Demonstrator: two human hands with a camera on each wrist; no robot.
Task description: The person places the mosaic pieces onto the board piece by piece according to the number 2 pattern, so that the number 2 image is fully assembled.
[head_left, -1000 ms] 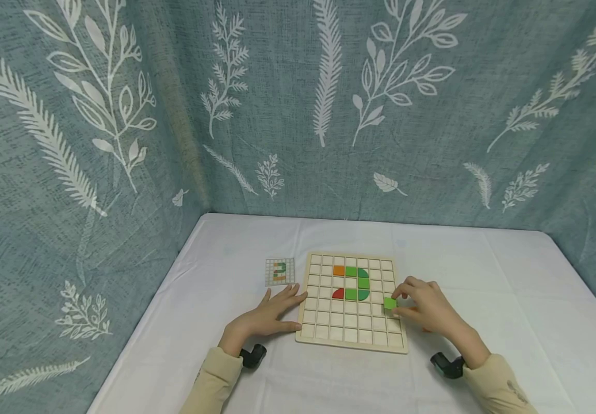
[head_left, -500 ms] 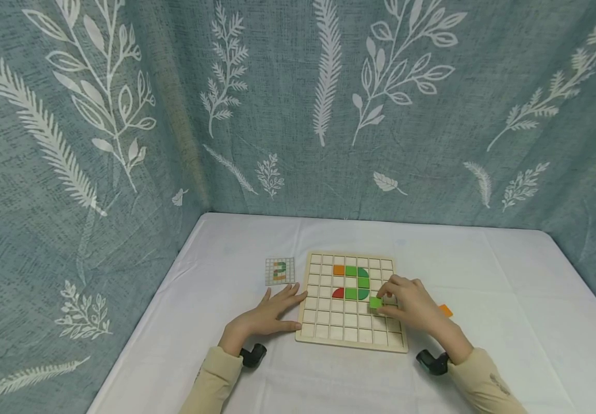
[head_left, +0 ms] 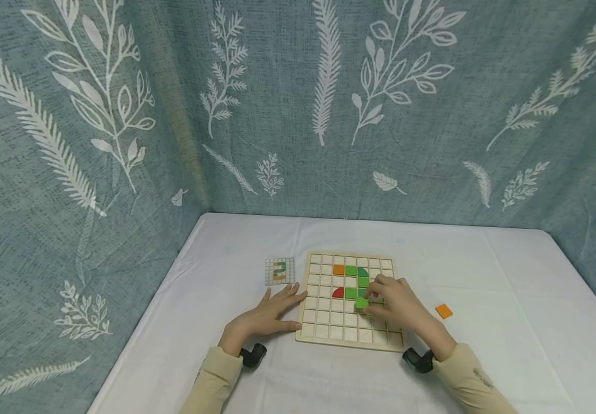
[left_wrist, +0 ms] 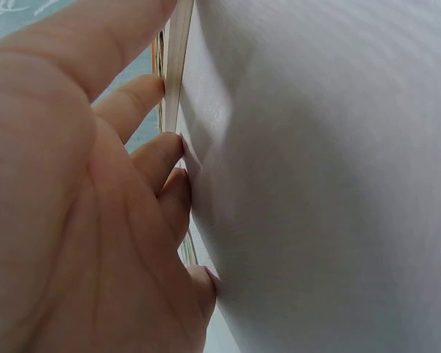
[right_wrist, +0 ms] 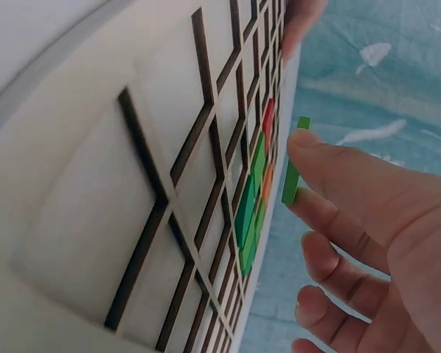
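- The right hand (head_left: 393,299) pinches a green tile (right_wrist: 294,165) between thumb and finger, clear of the grid board (head_left: 329,319) beneath them.
- The left hand (head_left: 267,313) has fingers spread wide, touching the board's near edge.
- A slack pinch could drop the tile askew; too low a pass could knock pieces just beyond the right fingertips.
- Beyond those fingertips: three green squares (head_left: 351,293), two dark green quarter-rounds (head_left: 362,272) (one partly hidden), one red quarter-round (head_left: 338,293), one orange square (head_left: 339,270).
- One loose orange tile (head_left: 444,311) lies outward of the right fingers; one pattern card (head_left: 279,271), just beyond the left.
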